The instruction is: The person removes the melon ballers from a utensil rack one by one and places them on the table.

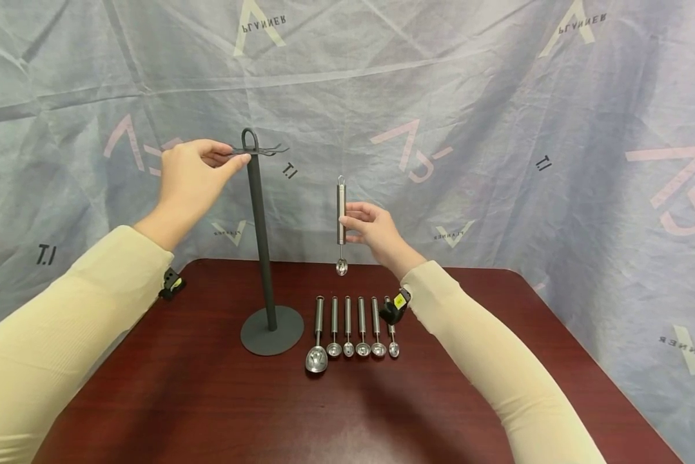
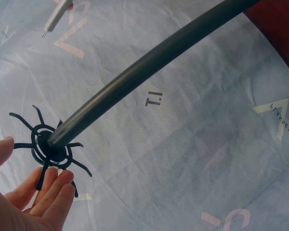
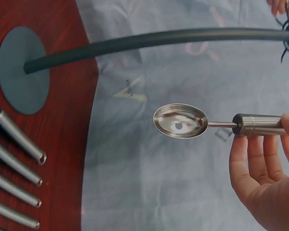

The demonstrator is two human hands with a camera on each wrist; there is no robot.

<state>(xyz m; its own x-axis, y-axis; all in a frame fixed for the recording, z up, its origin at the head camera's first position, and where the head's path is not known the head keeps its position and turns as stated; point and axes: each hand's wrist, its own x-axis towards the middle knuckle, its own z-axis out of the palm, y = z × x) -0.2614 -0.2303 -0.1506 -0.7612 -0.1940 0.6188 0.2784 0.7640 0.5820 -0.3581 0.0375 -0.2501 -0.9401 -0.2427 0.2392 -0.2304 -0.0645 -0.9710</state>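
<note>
A dark grey utensil stand (image 1: 260,238) has a round base, a tall pole and a ring of curved hooks (image 2: 57,155) under its top loop. My left hand (image 1: 193,171) pinches the hooks between thumb and fingers, on the left side of the ring. Held upright by its thick steel handle, a small melon baller (image 1: 341,200) is in my right hand (image 1: 376,231), bowl down and above the table. In the right wrist view its oval bowl (image 3: 180,120) shows a hole in the middle. The melon baller hangs apart from the stand, to its right.
Right of the stand's base (image 1: 272,341), several steel scoops lie in a row on the dark red table (image 1: 220,406), handles pointing away. The large scoop (image 1: 316,357) is leftmost; my right wrist strap partly covers the rightmost one. A grey printed cloth (image 1: 475,129) hangs behind.
</note>
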